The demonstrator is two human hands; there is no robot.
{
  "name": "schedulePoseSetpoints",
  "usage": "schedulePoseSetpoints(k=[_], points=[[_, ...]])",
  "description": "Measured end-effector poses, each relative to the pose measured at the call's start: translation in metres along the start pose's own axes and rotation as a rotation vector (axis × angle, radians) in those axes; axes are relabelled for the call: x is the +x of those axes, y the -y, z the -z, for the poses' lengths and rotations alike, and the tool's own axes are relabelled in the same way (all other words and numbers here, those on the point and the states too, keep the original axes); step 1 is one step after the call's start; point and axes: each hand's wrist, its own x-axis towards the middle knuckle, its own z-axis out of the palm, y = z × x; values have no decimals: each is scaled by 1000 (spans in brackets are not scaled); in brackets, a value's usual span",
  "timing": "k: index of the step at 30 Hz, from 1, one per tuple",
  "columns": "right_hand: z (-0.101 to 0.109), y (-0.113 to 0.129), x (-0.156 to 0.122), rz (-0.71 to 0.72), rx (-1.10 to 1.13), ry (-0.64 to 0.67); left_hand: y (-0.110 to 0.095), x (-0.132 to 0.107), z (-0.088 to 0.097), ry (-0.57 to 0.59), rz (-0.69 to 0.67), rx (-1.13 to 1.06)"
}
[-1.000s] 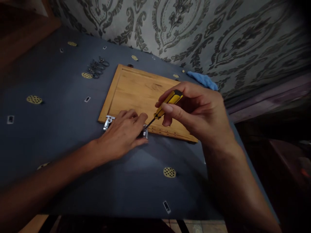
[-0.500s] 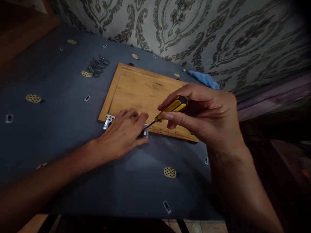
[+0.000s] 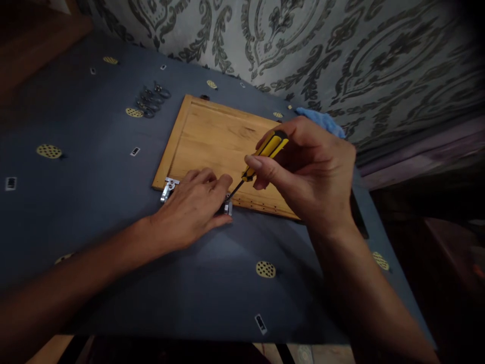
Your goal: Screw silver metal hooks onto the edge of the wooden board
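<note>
A yellow-and-black screwdriver is pinched between the thumb and fingers of my right hand. Its shaft slants down to the left, and the tip meets a small silver metal hinge at the near edge of a wooden panel. My left hand lies across that edge, fingers bent over the wood and thumb beside the hinge, gripping the panel there. Part of the hinge is hidden by this hand. Left of it, a second silver hinge sits at the panel's near left corner.
Several dark looped fittings lie on the grey patterned tablecloth behind the panel's left side. A blue cloth is at the back right, against the patterned wall. Small holes dot the panel's near edge.
My right hand has shifted slightly left and its wrist has turned, so the screwdriver stands a little steeper. The tip stays at the hinge. My left hand keeps its place.
</note>
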Motion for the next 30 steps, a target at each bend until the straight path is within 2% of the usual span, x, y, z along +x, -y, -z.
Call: schedulePoseSetpoints(k=[8,14,19,23,30], points=[[1,-4,3,-32,10,9,-1,0,2,11,-2,5],[18,6,-1,-36,11,239,-1,0,1,8,12,17],[23,10,-2,8,-16,280,-2,2,3,37,15,17],[19,8,-2,57,-32,249,-2,2,3,45,13,18],[8,5,-4,36,-132,95,-1,1,0,7,-2,10]])
